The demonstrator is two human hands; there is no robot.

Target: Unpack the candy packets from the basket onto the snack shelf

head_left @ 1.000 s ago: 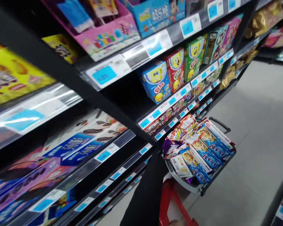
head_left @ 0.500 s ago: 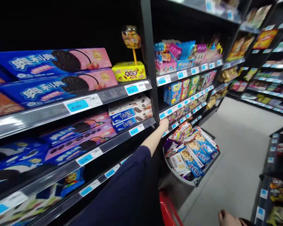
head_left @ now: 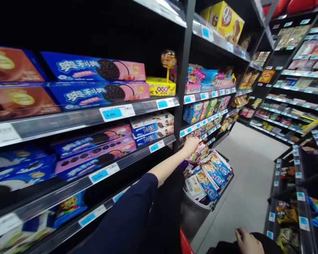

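My left hand (head_left: 191, 144) reaches forward at the end of a dark sleeve (head_left: 116, 215). It is beside the lower candy shelf, just above the near-left part of the packed grey basket (head_left: 194, 201). Its fingers point away from me and are hidden, so any grip is unclear. The basket holds blue cookie packs (head_left: 213, 173), a white biscuit pack (head_left: 194, 186) and red-and-white snack bags (head_left: 200, 152). Low at the bottom edge, my right hand (head_left: 250, 242) hangs over the aisle, fingers loosely bent and slightly apart, with nothing visible in it.
Blue-and-pink Oreo boxes (head_left: 100, 67) and white-and-blue thin biscuit boxes (head_left: 151, 130) fill the shelves at left. Small candy boxes (head_left: 196, 112) stand beyond the black upright (head_left: 184, 63). A grey floor (head_left: 243, 155) runs along the aisle to a low rack (head_left: 298, 183) at right.
My left hand has come away from the price-tag strip of the candy shelf and is now lower against the shelf, over the basket edge. The camera view has shifted, showing more upper shelves.
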